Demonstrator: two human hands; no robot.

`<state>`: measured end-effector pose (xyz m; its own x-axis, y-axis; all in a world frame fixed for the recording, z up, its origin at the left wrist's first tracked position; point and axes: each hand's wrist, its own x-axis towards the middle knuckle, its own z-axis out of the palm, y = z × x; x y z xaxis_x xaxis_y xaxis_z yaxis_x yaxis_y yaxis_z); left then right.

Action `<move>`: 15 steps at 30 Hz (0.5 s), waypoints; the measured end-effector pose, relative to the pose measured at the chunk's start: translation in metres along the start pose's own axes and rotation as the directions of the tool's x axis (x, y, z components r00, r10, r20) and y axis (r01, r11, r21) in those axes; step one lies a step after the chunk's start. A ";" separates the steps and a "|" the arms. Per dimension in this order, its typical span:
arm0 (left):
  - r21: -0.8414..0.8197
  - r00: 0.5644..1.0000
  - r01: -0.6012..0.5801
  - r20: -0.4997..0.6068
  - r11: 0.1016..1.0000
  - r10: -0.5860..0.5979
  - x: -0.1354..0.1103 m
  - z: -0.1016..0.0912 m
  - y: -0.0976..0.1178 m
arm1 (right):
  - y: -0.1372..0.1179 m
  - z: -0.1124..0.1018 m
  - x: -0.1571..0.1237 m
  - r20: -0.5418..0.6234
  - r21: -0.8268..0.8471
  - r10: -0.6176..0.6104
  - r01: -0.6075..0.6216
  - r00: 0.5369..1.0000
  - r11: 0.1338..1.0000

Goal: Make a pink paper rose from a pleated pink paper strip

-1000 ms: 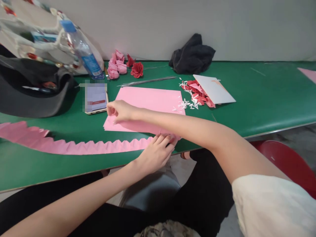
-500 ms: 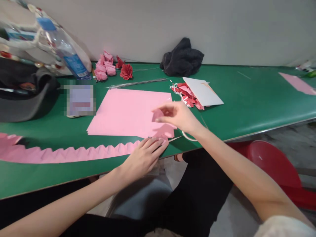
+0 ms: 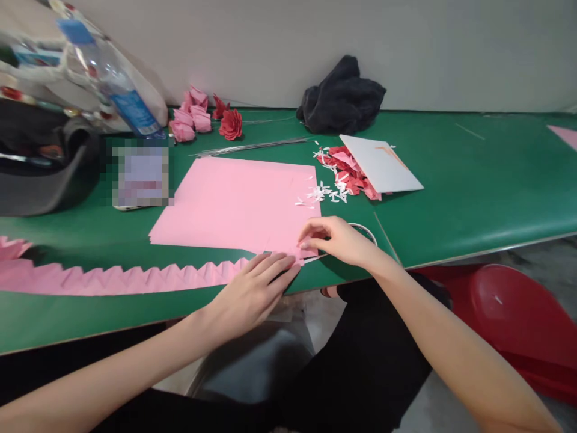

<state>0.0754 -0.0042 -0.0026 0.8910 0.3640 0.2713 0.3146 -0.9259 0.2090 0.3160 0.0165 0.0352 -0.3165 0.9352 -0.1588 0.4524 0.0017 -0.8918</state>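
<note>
A long pink paper strip (image 3: 148,281) with a zigzag upper edge lies along the front of the green table. My left hand (image 3: 255,288) rests with its fingers flat over the strip's right end, pressing on it. Just to the right, my right hand (image 3: 331,237) pinches a small pink paper piece (image 3: 308,248) beside those fingertips; its lower part meets the strip's end, and whether they are joined I cannot tell. Behind both hands lies a stack of pink paper sheets (image 3: 225,204). Scissors, with a white handle loop (image 3: 367,230) showing, lie partly beneath my right hand.
White paper scraps (image 3: 331,192) and red and pink petals (image 3: 349,171) lie near a white card (image 3: 383,165). Thin wires (image 3: 247,147), paper flowers (image 3: 192,114), a dark cloth (image 3: 342,99), a bottle (image 3: 130,102), a blurred-out phone (image 3: 142,177) and a cap (image 3: 45,174) surround the sheets.
My right hand has come down and slightly right with the small pink piece, to the strip's end. My left hand stays on the strip. White scraps behind the right hand are now uncovered.
</note>
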 end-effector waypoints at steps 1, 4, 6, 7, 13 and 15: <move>-0.004 1.000 0.002 0.005 1.000 -0.002 0.000 0.000 0.000 | 0.001 0.000 0.001 0.002 -0.018 -0.004 0.004 1.000 1.000; 0.007 1.000 0.004 0.025 1.000 -0.004 0.001 -0.002 -0.001 | 0.000 -0.002 0.003 0.007 -0.042 0.002 -0.001 1.000 0.999; 0.018 0.999 -0.003 0.040 1.000 0.002 0.001 -0.003 -0.001 | -0.001 -0.001 0.003 0.022 -0.054 0.016 -0.015 1.000 0.998; 0.023 0.999 -0.005 0.043 1.000 0.004 0.002 -0.003 -0.001 | -0.001 -0.001 0.003 0.033 -0.062 0.023 -0.021 0.999 0.998; 0.047 0.999 -0.005 0.052 0.999 0.002 0.001 -0.001 -0.002 | 0.000 0.001 0.004 0.049 -0.085 0.026 -0.022 0.998 0.996; 0.062 0.999 -0.005 0.051 0.998 0.001 0.002 0.000 -0.002 | 0.001 0.001 0.004 0.047 -0.095 0.020 -0.016 0.999 0.995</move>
<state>0.0761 -0.0019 -0.0025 0.9071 0.3570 0.2229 0.3302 -0.9321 0.1490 0.3146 0.0201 0.0337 -0.3463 0.9173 -0.1965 0.5342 0.0206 -0.8451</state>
